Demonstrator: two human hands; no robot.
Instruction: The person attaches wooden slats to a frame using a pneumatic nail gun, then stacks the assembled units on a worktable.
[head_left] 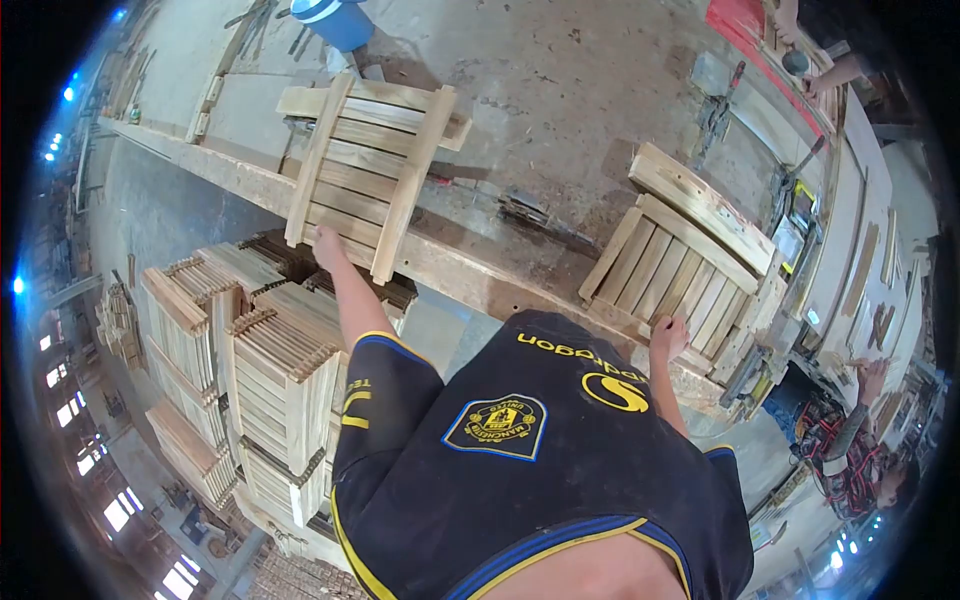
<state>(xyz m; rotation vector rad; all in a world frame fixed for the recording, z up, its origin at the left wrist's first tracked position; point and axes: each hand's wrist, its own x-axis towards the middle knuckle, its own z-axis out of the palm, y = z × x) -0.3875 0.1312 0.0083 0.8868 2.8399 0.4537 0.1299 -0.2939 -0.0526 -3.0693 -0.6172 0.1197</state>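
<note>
My left hand [325,247] is closed on the near edge of a slatted wooden panel [365,160]. Two long battens run across its slats, and it lies over the bench edge on another piece of wood. On the right, my right hand [670,338] has its fingers curled at the near end of a second slatted panel [665,270]. That panel lies flat on the bench, with a thick wooden beam [700,205] along its far side. Both hands are far apart, on either side of my body.
The long workbench [470,265] crosses in front of me. Stacks of slatted panels [280,380] stand at lower left. A blue bucket [343,25] sits at the back. Metal clamps [720,110] line the right side. A co-worker [850,450] is at far right; another person's hands [825,75] show at upper right.
</note>
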